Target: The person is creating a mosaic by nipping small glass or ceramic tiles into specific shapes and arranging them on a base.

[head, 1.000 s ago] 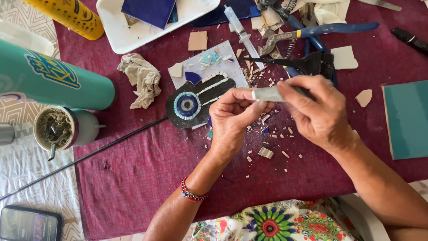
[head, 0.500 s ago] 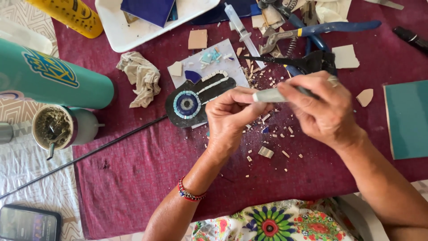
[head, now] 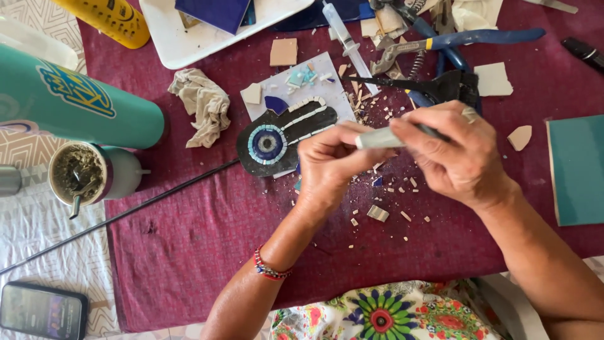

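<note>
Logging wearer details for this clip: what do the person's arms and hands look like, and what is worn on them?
Both forearms are bare, with no sleeves or gloves. The left hand has a red, white and blue beaded bracelet at the wrist. The right hand wears a silver ring.

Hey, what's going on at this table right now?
A person is doing mosaic work over a maroon cloth. Both hands meet above scattered tile chips: the left hand pinches one end of a pale stick-like piece and the right hand grips the other. A dark hand-shaped mosaic with a blue eye lies just beyond, with blue-handled nippers further back.
</note>
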